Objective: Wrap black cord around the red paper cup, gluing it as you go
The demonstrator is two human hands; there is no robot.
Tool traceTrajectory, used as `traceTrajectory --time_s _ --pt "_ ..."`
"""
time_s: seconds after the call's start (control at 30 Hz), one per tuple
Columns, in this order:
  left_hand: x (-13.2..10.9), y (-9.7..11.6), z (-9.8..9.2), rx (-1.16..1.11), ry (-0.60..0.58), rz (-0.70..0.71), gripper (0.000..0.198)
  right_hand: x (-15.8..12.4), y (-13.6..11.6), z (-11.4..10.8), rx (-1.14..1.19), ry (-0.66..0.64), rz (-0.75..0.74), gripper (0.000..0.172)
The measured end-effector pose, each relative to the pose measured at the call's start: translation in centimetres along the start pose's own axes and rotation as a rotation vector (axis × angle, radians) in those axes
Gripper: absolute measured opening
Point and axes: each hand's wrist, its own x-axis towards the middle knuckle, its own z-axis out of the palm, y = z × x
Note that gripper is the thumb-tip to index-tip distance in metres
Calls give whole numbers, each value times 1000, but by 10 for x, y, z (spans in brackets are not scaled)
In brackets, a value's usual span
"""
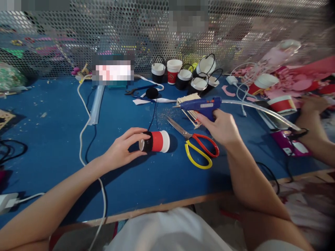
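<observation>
Blue tabletop (125,193), and the left hand (123,148), fingers parted cup-wide, grips the dark end of a sideways red cup (157,141), near centre; farther right, the right hand (225,129) wraps a glue gun (202,105) beyond scissors (187,135).

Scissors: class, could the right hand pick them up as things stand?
Probably not: the right hand is occupied holding the glue gun, though the scissors lie uncovered close by.

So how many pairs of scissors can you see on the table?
1: the red-and-yellow-handled scissors lie on the blue table, between the left hand and the right hand. Others could be hidden among the pink pieces at the right.
</observation>
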Motion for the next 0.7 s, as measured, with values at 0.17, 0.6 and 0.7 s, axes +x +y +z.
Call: traceTrajectory --time_s 0.17,0.6,0.7 --pt "0 0 1 8 6 -4 39 16 5 1 -311 71 -54 44" --pt "0 5 1 -10 -9 12 38 4 -9 16 -149 166 -309 26" --pt "0 8 1 -18 -18 31 37 -9 -35 28 154 -249 -419 29"
